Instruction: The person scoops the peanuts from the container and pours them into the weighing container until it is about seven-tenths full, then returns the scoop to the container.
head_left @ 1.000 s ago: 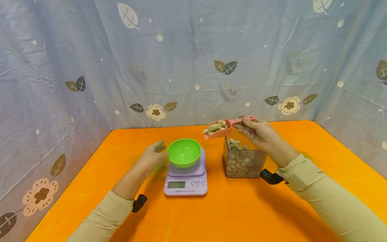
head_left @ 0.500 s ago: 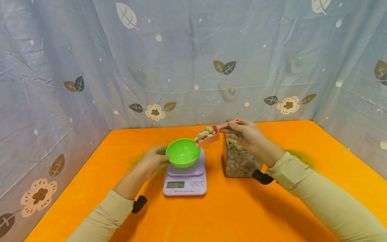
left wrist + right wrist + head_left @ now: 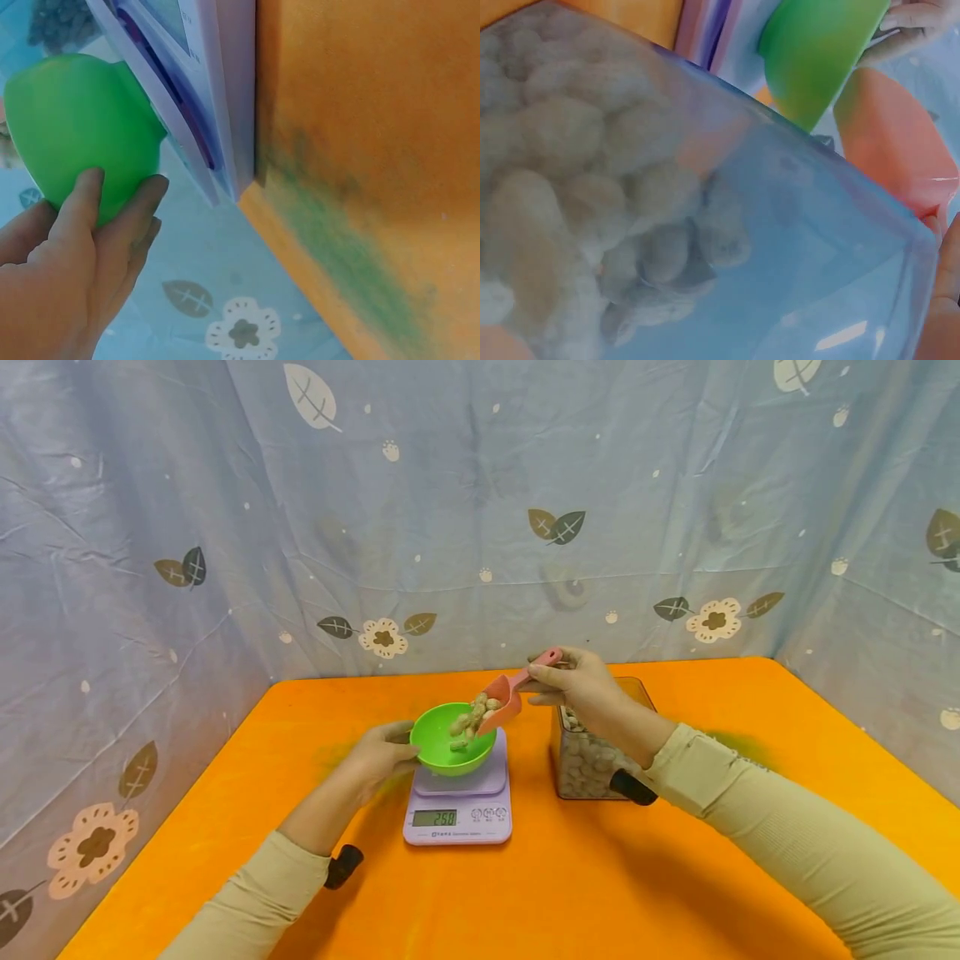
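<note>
My right hand (image 3: 585, 687) pinches the handle of a pink scoop (image 3: 501, 703), which tilts down to the left over a green bowl (image 3: 438, 750). Peanuts (image 3: 474, 717) in their shells slide off its lip into the bowl. Thumb and fingers of my left hand (image 3: 378, 758) hold the bowl's left side; in the left wrist view the fingertips (image 3: 90, 178) lie against its outer wall. Under the bowl is a lilac kitchen scale (image 3: 457, 833) with lit digits on its display. The scoop's pink underside (image 3: 892, 142) shows beside the bowl in the right wrist view.
A clear box (image 3: 592, 768) of peanuts stands right of the scale, partly hidden by my right hand and forearm. An orange cloth (image 3: 525, 902) covers the table. Blue patterned curtains (image 3: 480, 527) close in the back and sides.
My right hand has brought the scoop left from above the box and tipped it, and peanuts now drop. My left hand has come to the bowl. The scale's display has risen from 0.0.
</note>
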A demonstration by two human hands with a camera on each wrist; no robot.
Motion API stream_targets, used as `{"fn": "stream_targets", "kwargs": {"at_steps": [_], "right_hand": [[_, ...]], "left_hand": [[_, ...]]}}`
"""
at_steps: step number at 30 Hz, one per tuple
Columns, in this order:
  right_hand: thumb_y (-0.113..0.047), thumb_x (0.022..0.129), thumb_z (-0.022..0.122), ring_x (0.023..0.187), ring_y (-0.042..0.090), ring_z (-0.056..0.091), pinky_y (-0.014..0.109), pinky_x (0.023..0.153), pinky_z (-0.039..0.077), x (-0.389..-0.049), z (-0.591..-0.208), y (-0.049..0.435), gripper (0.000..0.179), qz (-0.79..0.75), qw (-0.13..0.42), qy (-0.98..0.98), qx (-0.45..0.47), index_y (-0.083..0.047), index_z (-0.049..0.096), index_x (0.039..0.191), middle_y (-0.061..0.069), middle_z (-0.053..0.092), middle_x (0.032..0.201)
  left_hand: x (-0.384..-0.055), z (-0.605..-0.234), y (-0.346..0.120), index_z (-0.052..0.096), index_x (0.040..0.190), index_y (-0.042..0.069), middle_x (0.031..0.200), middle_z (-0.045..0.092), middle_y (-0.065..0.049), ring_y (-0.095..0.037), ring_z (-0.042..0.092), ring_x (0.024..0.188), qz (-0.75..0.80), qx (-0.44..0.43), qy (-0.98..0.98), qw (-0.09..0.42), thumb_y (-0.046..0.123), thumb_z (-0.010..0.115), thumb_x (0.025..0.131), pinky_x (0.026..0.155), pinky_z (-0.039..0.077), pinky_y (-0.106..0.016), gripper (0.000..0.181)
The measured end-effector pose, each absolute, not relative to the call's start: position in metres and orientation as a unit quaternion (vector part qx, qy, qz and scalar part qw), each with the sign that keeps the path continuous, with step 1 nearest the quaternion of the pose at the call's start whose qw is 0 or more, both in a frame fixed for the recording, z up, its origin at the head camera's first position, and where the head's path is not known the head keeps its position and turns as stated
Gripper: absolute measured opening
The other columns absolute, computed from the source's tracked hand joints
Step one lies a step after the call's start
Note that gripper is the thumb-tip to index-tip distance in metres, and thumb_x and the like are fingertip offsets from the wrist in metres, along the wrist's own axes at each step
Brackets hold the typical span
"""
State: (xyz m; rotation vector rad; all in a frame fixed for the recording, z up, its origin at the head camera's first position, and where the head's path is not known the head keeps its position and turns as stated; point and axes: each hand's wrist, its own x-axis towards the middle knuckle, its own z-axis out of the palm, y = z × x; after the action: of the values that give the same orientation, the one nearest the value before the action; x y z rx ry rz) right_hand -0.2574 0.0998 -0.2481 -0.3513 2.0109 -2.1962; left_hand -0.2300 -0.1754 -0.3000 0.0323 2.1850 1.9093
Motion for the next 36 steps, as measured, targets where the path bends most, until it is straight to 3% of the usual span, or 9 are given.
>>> {"fn": "stream_targets", "kwargs": {"at_steps": [9,17,21,26,36], "right_hand": [[0.0,0.1,0.049,0.079,0.013,0.071,0.022,0.073,0.059,-0.256,-0.237,0.115,0.019,-0.765,0.059,0.632,-0.11,0.008,0.048,0.118,0.004,0.07,0.085],[0.002,0.098,0.05,0.079,0.019,0.072,0.026,0.071,0.06,-0.25,-0.23,0.143,0.018,-0.836,0.064,0.531,-0.124,0.008,0.045,0.114,0.013,0.071,0.087],[0.002,0.096,0.054,0.081,0.021,0.072,0.027,0.071,0.06,-0.245,-0.229,0.163,0.013,-0.859,0.076,0.49,-0.126,0.007,0.05,0.108,0.017,0.071,0.09],[0.002,0.096,0.054,0.085,0.024,0.072,0.028,0.073,0.06,-0.24,-0.231,0.189,0.008,-0.874,0.084,0.458,-0.138,0.005,0.057,0.103,0.02,0.071,0.093],[0.007,0.098,0.047,0.087,0.03,0.071,0.033,0.074,0.06,-0.236,-0.231,0.232,0.018,-0.893,0.076,0.415,-0.159,0.01,0.064,0.099,0.024,0.07,0.096]], "left_hand": [[-0.229,-0.299,-0.173,0.014,0.148,-0.016,0.147,0.023,-0.039,-0.048,0.038,0.131,0.653,0.017,0.747,0.123,-0.011,0.039,0.098,0.108,0.038,-0.048,0.056],[-0.228,-0.297,-0.177,0.011,0.148,-0.016,0.147,0.022,-0.04,-0.049,0.037,0.131,0.653,0.021,0.748,0.12,-0.01,0.039,0.098,0.109,0.036,-0.049,0.057],[-0.227,-0.294,-0.18,0.009,0.148,-0.016,0.149,0.019,-0.04,-0.049,0.033,0.134,0.643,0.025,0.757,0.112,-0.008,0.041,0.099,0.11,0.034,-0.051,0.059],[-0.222,-0.289,-0.185,0.011,0.15,-0.013,0.152,0.02,-0.035,-0.046,0.029,0.137,0.636,0.022,0.767,0.083,-0.007,0.043,0.098,0.112,0.033,-0.05,0.061],[-0.215,-0.276,-0.177,0.018,0.152,-0.007,0.153,0.029,-0.026,-0.04,0.038,0.135,0.671,0.019,0.741,0.002,-0.004,0.045,0.099,0.111,0.038,-0.043,0.059]]}}
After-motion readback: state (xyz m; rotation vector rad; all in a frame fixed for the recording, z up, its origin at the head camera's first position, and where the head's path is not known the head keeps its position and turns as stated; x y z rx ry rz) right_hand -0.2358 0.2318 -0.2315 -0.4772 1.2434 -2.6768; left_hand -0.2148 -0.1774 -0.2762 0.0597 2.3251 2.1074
